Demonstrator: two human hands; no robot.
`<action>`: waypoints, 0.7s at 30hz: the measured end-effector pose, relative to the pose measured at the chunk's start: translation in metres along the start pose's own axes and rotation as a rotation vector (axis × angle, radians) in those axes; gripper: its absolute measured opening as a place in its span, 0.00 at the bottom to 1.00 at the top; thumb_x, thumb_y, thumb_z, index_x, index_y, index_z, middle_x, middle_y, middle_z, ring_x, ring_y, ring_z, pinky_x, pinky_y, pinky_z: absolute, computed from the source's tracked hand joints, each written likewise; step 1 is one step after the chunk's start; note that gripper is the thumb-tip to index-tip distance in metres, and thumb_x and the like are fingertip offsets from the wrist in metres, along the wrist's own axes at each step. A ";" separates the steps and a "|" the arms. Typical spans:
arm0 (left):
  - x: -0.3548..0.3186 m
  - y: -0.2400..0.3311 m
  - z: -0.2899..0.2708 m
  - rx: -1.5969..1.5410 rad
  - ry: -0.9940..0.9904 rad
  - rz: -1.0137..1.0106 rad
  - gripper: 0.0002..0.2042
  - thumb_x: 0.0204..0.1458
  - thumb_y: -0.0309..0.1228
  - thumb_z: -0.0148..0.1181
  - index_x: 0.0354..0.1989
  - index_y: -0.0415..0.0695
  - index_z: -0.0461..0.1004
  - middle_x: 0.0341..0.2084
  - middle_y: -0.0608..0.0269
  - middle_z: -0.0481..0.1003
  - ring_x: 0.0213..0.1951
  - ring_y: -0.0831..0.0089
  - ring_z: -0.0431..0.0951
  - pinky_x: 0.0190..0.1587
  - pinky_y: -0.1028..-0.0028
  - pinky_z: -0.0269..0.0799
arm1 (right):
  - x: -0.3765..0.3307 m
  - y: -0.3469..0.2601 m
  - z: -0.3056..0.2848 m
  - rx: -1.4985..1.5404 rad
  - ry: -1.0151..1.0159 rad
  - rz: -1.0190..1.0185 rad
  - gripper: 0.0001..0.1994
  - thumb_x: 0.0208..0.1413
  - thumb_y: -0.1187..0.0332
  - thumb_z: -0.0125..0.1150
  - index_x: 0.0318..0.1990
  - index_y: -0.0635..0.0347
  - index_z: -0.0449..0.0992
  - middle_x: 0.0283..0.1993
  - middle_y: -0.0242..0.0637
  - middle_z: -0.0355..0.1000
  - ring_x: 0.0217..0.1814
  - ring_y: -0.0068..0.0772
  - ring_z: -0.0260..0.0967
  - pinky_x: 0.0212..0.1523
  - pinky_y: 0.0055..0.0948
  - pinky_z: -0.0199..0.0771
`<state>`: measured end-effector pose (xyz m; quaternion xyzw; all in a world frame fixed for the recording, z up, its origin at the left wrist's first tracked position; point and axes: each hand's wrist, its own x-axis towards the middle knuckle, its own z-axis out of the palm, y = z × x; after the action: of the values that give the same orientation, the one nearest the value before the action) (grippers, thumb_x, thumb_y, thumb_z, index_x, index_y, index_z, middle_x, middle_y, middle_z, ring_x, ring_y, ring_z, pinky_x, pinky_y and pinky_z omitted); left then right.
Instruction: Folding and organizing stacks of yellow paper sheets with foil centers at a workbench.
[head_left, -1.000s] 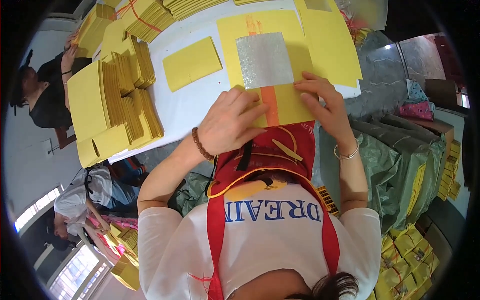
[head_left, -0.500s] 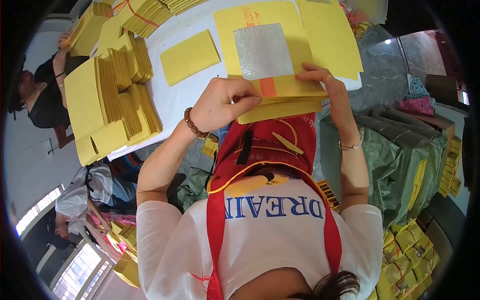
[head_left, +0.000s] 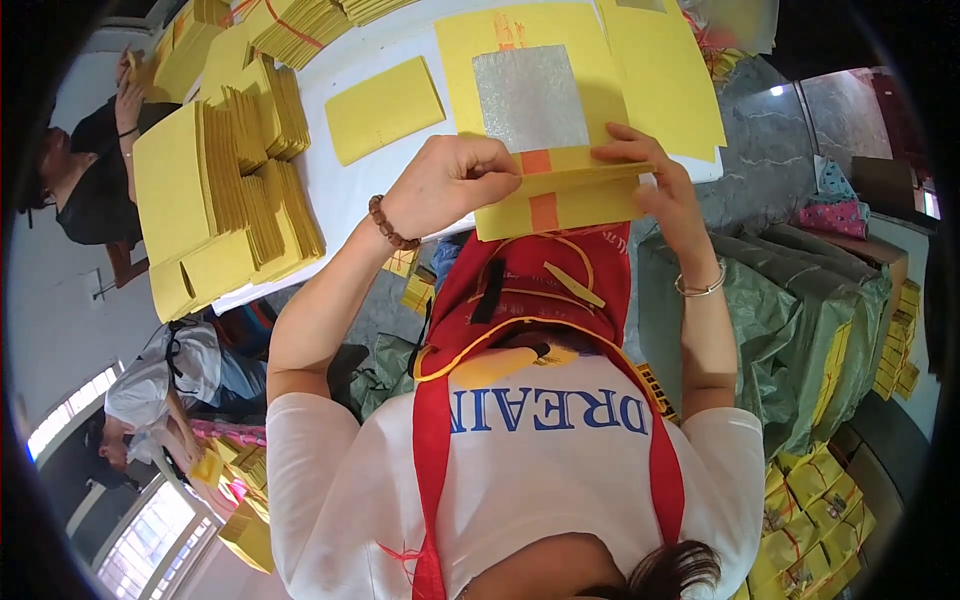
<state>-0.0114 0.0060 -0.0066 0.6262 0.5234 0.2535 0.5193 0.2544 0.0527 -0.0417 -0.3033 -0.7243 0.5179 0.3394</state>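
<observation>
At the table's front edge, a sheet of yellow paper (head_left: 560, 212) lies folded over, with two orange patches on its folded strips. My left hand (head_left: 448, 185) is closed in a pinch at the left end of the fold. The fingers of my right hand (head_left: 668, 185) rest over the right end of the upper strip, with the thumb below it, so the paper is gripped between them. Behind the fold, a silver-grey square (head_left: 530, 98) lies on the yellow paper, with orange smudges above it. How the strips join under my fingers is hidden.
To the left lies a smaller folded yellow piece (head_left: 384, 110) on the white tabletop (head_left: 330, 180). Stacks of folded yellow paper (head_left: 215, 190) stand at the left edge. More yellow sheets (head_left: 665, 80) lie at right. Green plastic-covered bundles (head_left: 790, 310) stand beside me. Two other people work at left.
The lower strip of the folded paper has tipped open and shows a second orange patch. My right thumb has come down beside it. My left hand has shifted up slightly.
</observation>
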 end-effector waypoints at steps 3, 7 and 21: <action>-0.002 0.004 -0.001 -0.020 -0.017 0.022 0.11 0.46 0.33 0.60 0.32 0.37 0.74 0.23 0.60 0.75 0.26 0.78 0.72 0.29 0.76 0.67 | -0.002 0.009 0.001 -0.115 0.030 0.006 0.14 0.54 0.68 0.56 0.48 0.61 0.72 0.45 0.37 0.73 0.53 0.28 0.65 0.54 0.28 0.60; -0.009 0.014 -0.010 0.232 0.042 0.461 0.20 0.43 0.33 0.64 0.45 0.41 0.71 0.40 0.56 0.73 0.44 0.65 0.71 0.44 0.71 0.67 | -0.001 0.008 0.008 0.117 0.172 0.285 0.15 0.53 0.71 0.58 0.48 0.61 0.71 0.42 0.33 0.74 0.47 0.21 0.66 0.49 0.23 0.65; -0.030 0.000 -0.001 0.980 0.309 0.682 0.19 0.42 0.29 0.54 0.46 0.44 0.72 0.45 0.56 0.71 0.41 0.57 0.70 0.45 0.66 0.67 | -0.007 -0.016 -0.011 -0.672 0.048 -0.384 0.15 0.39 0.71 0.64 0.40 0.53 0.76 0.54 0.35 0.68 0.57 0.41 0.62 0.54 0.36 0.56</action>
<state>-0.0221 -0.0214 0.0010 0.8801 0.4185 0.2232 -0.0211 0.2653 0.0487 -0.0248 -0.2686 -0.8890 0.1717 0.3288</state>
